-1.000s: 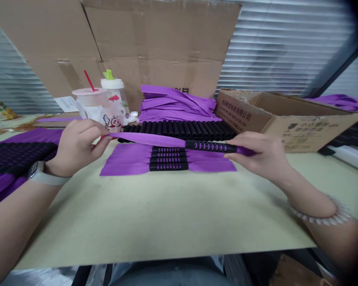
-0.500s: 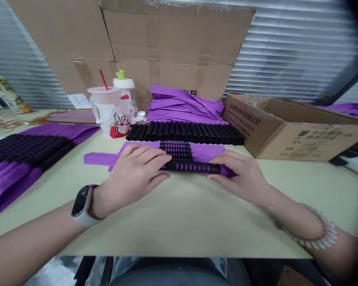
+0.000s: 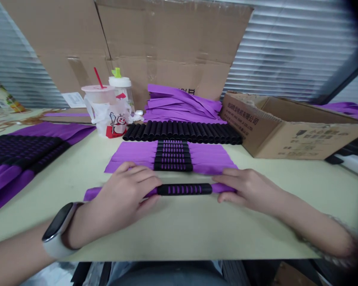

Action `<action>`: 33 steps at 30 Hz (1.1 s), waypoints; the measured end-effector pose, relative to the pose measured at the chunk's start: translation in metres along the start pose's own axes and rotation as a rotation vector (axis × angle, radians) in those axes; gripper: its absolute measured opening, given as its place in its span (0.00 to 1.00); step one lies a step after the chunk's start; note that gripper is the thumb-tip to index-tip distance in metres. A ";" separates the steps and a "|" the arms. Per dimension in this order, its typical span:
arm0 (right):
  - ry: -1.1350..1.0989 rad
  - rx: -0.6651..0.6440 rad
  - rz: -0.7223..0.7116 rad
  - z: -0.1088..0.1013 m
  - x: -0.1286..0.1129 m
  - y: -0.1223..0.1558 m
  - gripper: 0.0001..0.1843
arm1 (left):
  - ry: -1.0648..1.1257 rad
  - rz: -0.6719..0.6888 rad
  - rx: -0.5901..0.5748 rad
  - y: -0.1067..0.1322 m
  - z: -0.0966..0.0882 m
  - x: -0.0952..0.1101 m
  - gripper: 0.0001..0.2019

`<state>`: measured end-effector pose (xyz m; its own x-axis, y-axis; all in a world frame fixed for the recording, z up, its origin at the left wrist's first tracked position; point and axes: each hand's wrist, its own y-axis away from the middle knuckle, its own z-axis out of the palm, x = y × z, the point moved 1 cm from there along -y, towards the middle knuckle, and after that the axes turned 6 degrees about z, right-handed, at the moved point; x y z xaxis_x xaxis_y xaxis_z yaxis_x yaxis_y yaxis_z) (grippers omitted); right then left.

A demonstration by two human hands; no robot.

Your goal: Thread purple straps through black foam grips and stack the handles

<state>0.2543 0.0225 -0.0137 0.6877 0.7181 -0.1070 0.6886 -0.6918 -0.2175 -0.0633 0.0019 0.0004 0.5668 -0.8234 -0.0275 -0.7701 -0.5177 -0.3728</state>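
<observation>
A purple fabric strip (image 3: 223, 188) runs through a slotted black plastic sleeve (image 3: 185, 189), held level just above the table. My left hand (image 3: 128, 190) is closed on the strip at the sleeve's left end, and the strip's tail sticks out beyond the wrist side. On the other side, my right hand (image 3: 241, 186) pinches the strip a little right of the sleeve. Behind them lie several sleeved purple strips (image 3: 209, 159) side by side, their black sleeves lined up in the middle. A row of bare black tubes (image 3: 181, 132) lies farther back.
Loose purple strips (image 3: 179, 103) are piled against the cardboard. An open cardboard box (image 3: 289, 139) stands at right. A drink cup (image 3: 101, 111) and a lidded bottle (image 3: 122, 85) stand at back left. More sleeved strips (image 3: 24, 155) lie at far left.
Both hands have moved toward me, bringing the sleeved strip away from the laid row. The sleeve now sits midway between my hands, and my right hand has shifted outward onto the purple strip.
</observation>
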 end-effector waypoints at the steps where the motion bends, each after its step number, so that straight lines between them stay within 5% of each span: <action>1: -0.046 -0.050 0.003 0.000 -0.001 0.004 0.23 | 0.029 -0.018 -0.030 0.003 0.001 0.002 0.07; 5: -0.075 -0.164 0.035 0.005 -0.004 0.017 0.22 | 0.088 -0.065 -0.121 0.011 0.007 0.011 0.06; 11: 0.262 0.110 0.102 0.005 -0.033 0.029 0.26 | -0.171 -0.178 -0.010 0.031 0.006 0.035 0.25; 18: 0.331 0.119 0.091 0.023 -0.089 0.040 0.31 | -0.309 -0.154 -0.010 0.043 0.022 0.071 0.33; 33: 0.264 0.115 0.226 0.040 -0.091 0.045 0.40 | -0.312 -0.208 -0.049 0.043 0.037 0.074 0.33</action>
<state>0.2136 -0.0712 -0.0527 0.8657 0.4932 0.0863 0.4923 -0.8071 -0.3260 -0.0441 -0.0725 -0.0520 0.7683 -0.5935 -0.2397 -0.6383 -0.6829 -0.3553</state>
